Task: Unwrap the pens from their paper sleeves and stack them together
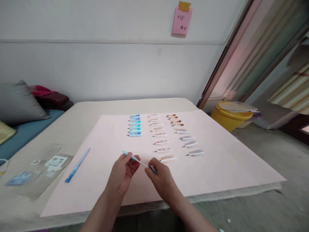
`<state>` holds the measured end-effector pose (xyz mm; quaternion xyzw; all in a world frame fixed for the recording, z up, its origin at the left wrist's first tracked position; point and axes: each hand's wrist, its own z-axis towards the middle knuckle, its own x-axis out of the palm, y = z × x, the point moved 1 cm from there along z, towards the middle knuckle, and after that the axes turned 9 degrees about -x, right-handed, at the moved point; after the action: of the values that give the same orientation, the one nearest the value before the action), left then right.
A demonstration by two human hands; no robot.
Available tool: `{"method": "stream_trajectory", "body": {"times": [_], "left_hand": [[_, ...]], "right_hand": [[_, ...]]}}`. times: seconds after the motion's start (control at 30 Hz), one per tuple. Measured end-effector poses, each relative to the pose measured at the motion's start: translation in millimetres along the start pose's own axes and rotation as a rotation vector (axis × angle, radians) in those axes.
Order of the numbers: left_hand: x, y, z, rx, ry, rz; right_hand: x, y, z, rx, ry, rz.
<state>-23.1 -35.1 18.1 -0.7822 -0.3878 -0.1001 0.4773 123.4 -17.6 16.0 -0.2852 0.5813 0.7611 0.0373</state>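
Observation:
My left hand [118, 177] pinches a light blue pen barrel [127, 154] near its middle, its tip pointing up and left. A thin white rod [143, 164] runs from the barrel toward my right hand [161, 177]. The right fingers are closed round the rod's end, where a blue pen part [153, 169] shows between them. Both hands are above the pink sheet. Left of them lies a whole blue pen [77, 166]. Beyond them are columns of small pen parts with thin dark tips: blue ones [134, 125], pink-patterned ones [162, 150], brown ones [177, 123] and greyish ones [195, 152].
The pink sheet [217, 170] covers much of a pale padded table. At the left lies a clear plastic bag [41, 183] with a white label. A grey cushion [21, 103] rests on a blue seat. A yellow bin [225, 117] stands on the floor at the right.

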Motion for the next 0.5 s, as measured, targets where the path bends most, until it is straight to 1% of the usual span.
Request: {"method": "stream_trajectory", "body": {"times": [0.13,0.33,0.5], "left_hand": [[-2.8,-4,1,-0.001,0.002,-0.009],[3.3,4,-1,-0.074,0.048,0.034],[3.8,6,-1,-0.09,0.075,0.046]], "right_hand": [[-1,1,1,-0.008,0.0,0.043],[1,0,0,-0.023,0.009,0.058],[0,1,0,-0.02,0.018,0.044]]}}
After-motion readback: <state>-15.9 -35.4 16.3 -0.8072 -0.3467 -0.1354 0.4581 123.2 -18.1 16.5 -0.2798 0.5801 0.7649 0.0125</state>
